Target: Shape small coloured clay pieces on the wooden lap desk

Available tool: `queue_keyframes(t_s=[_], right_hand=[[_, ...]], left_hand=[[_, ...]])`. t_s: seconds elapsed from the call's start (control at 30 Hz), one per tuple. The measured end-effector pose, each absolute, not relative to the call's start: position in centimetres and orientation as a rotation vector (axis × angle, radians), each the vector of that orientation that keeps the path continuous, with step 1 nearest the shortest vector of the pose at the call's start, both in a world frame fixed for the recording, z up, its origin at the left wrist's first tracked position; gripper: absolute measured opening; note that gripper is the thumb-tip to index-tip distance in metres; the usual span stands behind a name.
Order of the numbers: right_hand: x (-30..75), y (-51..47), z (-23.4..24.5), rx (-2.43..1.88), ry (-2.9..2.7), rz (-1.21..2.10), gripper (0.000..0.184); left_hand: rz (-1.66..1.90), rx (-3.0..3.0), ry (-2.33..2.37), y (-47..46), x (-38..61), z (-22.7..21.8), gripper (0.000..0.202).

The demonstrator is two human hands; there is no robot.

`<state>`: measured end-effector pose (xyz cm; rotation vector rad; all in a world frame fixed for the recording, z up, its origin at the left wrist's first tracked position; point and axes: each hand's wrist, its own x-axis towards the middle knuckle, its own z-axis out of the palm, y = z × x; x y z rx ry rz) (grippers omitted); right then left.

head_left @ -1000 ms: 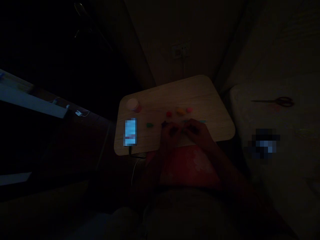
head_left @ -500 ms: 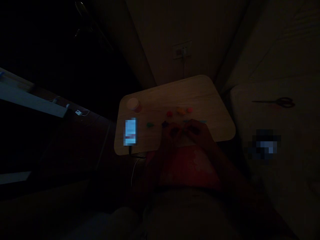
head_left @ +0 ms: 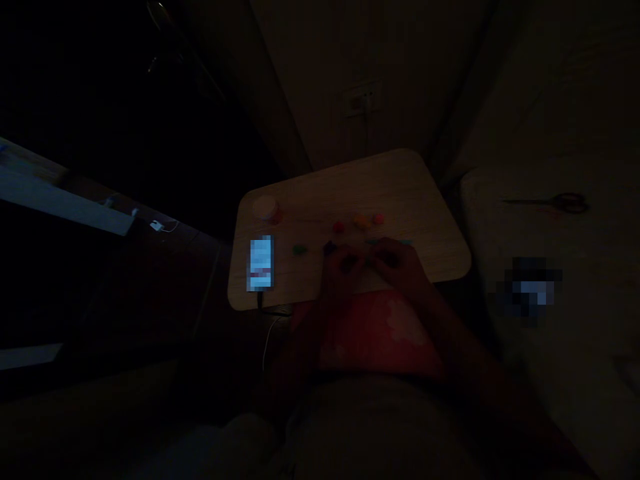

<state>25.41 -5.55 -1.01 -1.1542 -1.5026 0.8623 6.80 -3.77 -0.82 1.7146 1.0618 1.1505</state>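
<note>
In dim light my left hand (head_left: pixel 341 267) and my right hand (head_left: pixel 400 263) meet over the near edge of a small wooden table (head_left: pixel 300 287). Fingertips of both are pinched around a small dark green piece (head_left: pixel 369 262), its details lost in the dark. Just beyond my left hand lies a dark purple lump (head_left: pixel 329 248). A thin light-blue stick (head_left: pixel 407 242) passes behind my right fingers. Farther back sit a red lump (head_left: pixel 339 227), an orange one (head_left: pixel 361 221) and a pinkish-red one (head_left: pixel 379 219). To the left rests a green lump (head_left: pixel 299 249).
A lidded round tub (head_left: pixel 265 209) stands at the table's back left, with a lit, blurred phone (head_left: pixel 261 263) and its cable in front. Scissors (head_left: pixel 565 203) lie on the pale surface at right. Behind the table is a wall socket (head_left: pixel 363 99) with a plug.
Both hands stay nearly in place, their fingertips shifting slightly around the green piece. The lumps on the table have not moved.
</note>
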Motion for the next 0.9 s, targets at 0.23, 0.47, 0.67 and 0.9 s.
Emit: queue_keyframes(t_s=[0.23, 0.47, 0.67, 0.9], right_hand=[[25.29, -5.5, -0.73, -1.157, -1.502, 0.829, 0.009], [25.19, -5.38, -0.69, -1.182, -1.501, 0.829, 0.009], [25.19, -5.4, -0.7, -1.126, -1.483, 0.851, 0.01], [25.12, -5.4, -0.66, -1.109, -1.511, 0.88, 0.009]], left_hand=[[1.198, 1.778, 1.046, -3.77, 6.72, -0.62, 0.02], [1.187, 1.783, 1.087, -3.76, 6.55, -0.65, 0.017], [1.185, 1.81, 1.085, -3.6, 6.55, -0.71, 0.015], [1.134, 1.872, 1.004, -3.6, 6.44, -0.62, 0.013]])
